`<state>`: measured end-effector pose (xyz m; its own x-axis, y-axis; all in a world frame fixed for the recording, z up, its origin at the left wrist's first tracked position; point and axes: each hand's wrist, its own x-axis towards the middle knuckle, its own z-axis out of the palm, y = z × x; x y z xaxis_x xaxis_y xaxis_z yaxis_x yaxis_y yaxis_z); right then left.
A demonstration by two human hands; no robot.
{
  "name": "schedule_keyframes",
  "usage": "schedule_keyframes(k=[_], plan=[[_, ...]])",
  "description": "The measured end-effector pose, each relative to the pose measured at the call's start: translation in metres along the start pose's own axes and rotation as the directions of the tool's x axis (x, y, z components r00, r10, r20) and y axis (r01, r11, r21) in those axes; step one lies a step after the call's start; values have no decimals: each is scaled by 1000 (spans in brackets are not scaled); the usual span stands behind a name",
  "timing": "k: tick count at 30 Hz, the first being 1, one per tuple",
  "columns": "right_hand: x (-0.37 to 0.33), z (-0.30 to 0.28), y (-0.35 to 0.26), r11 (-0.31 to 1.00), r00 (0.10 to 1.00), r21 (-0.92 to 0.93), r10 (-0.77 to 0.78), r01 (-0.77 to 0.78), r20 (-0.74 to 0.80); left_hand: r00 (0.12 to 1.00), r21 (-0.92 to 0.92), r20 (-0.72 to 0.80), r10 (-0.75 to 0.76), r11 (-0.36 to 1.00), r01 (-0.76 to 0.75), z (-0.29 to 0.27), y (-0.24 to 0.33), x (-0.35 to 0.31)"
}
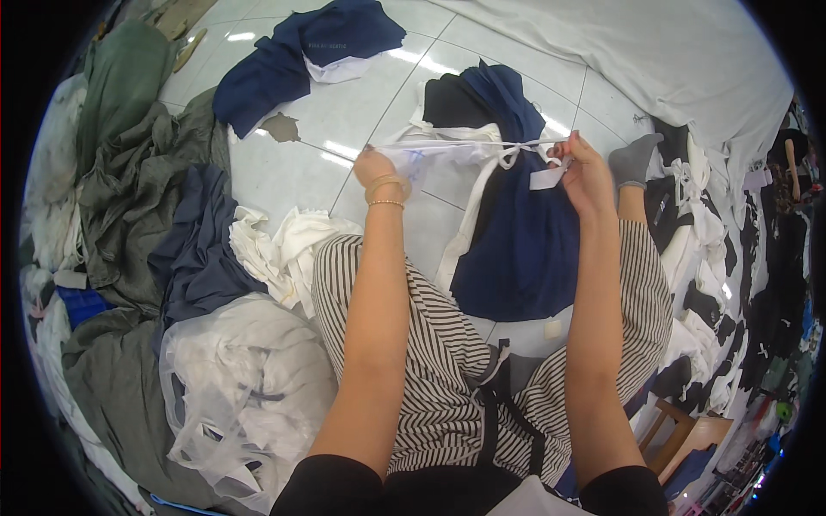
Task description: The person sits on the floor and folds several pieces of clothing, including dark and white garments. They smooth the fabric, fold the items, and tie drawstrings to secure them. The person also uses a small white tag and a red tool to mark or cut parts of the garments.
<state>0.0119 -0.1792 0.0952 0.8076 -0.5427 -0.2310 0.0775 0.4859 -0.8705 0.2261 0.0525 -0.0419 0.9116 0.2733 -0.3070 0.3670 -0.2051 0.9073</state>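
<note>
A white fabric strip (452, 145) is pulled taut between my two hands over the floor. My left hand (373, 168), with bangles at its wrist, is closed on one end. My right hand (588, 176) pinches the other end, and a short white tail (545, 179) hangs by its fingers. Near the right hand the strip has a loop or knot (508, 156). Thin white cloth (437, 158) hangs beneath it. Below lies a pile of navy cloth (520, 258) with black cloth (456, 101) and a white edge; whether the strip is wrapped round this pile I cannot tell.
Another navy piece (310, 53) lies on the tiled floor (361, 107) at the far left. To my left are dark green cloth (142, 189), white cloth (297, 245) and a clear plastic bag (245, 370) of white fabric. Black and white scraps (701, 258) and a wooden stool (688, 439) are at right.
</note>
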Motion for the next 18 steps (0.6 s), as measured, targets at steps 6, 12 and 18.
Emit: schedule_keyframes(k=[6, 12, 18], plan=[[-2, -39, 18, 997, 989, 19, 83, -81, -122, 941, -434, -339, -25, 891, -133, -56, 30, 41], [-3, -32, 24, 984, 988, -118, 125, -135, -88, 911, 836, -102, 401, 530, -140, -174, 47, 139], [-4, 0, 0, 888, 984, -456, 129, -58, 126, 857, 639, -83, 509, 687, -346, -108, 60, 80]])
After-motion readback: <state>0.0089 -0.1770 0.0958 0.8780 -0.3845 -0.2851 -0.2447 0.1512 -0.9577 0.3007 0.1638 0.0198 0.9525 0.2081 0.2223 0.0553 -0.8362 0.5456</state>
